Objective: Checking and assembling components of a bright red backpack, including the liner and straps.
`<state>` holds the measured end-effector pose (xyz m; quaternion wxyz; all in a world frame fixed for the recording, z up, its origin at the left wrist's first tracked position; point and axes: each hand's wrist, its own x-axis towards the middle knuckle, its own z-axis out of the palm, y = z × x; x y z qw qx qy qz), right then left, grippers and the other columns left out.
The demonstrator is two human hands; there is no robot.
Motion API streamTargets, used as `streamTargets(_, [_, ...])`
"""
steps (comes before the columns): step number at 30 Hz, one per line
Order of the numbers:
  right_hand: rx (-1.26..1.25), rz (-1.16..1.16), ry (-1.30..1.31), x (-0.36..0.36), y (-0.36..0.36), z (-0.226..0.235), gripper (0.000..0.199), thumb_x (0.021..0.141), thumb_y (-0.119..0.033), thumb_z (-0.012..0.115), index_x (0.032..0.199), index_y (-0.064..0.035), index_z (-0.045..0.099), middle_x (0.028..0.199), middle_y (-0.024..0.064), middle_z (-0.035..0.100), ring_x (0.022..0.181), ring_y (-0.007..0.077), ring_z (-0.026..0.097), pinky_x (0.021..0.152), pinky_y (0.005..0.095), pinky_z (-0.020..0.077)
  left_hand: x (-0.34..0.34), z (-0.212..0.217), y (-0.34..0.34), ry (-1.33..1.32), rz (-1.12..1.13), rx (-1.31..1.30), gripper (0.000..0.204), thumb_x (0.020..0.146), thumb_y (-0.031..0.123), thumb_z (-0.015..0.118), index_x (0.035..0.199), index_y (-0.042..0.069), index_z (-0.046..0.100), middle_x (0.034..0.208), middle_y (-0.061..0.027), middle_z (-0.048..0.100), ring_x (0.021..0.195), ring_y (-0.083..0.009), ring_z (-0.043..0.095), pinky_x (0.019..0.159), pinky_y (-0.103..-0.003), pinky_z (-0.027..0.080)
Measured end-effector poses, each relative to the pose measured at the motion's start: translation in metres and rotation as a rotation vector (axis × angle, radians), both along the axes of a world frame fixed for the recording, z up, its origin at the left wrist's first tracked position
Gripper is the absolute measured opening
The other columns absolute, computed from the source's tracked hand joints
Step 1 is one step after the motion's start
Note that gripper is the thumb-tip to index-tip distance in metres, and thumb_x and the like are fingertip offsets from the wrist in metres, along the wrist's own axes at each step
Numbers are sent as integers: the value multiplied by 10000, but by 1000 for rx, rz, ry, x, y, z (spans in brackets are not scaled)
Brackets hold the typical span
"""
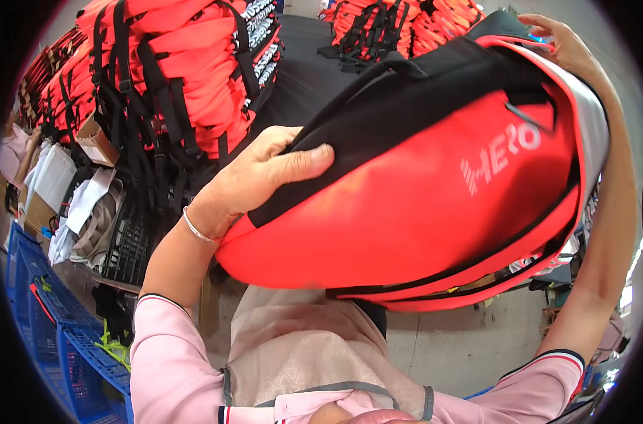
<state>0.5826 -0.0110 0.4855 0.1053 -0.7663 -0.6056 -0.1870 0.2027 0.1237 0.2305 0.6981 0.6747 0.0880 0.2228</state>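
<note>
Nearest the lens: pink sleeves and a beige apron front at the lower edge, forearms rising from there. Held up between them, well above the floor and close to the chest, is a red backpack [434, 205], tilted with its top toward the upper right.

Left hand [265, 177]: fingers [304, 161] pressed together and curled over the black edge panel at the bag's lower left, thumb laid flat on the fabric. Clamped on the bag. A thin bracelet [198, 230] sits on that wrist.

Right hand [558, 39]: reaches over the top far corner of the bag; it appears to grip there, but the fingers are hidden behind the bag, so their state cannot be told.

Appearance: smooth red face with pale lettering, black side and back panels, grey-white strip along the right edge, black zipper lines curving round the lower side.

Handling, judged: shell looks padded and semi-stiff, holds its shape; probably light if empty. Coated fabric may be slick, so the seams, black edge and top handle are the better holds.

Behind: stacks of orange life vests [187, 71], blue crates [53, 318] at left.
</note>
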Motion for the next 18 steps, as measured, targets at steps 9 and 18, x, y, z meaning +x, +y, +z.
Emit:
streamTargets(9, [126,310,-324,-78,94,-187,362,841,-169,710,1194,-111,652,1251,111,621,1080,319,609,953,413,474,-23,-147,55,351,314,-455,431,929,376,666,1057,-36,682,951,-82,716,821,-145,689,742,-271,543])
streamTargets(18, [383,-137,174,-4,28,-325,334,800,-284,751,1059,-77,708,1135,147,663,1060,331,613,905,414,501,-36,-236,84,375,522,-387,427,951,369,633,1120,-20,677,1075,-69,685,963,-149,630,887,-267,467])
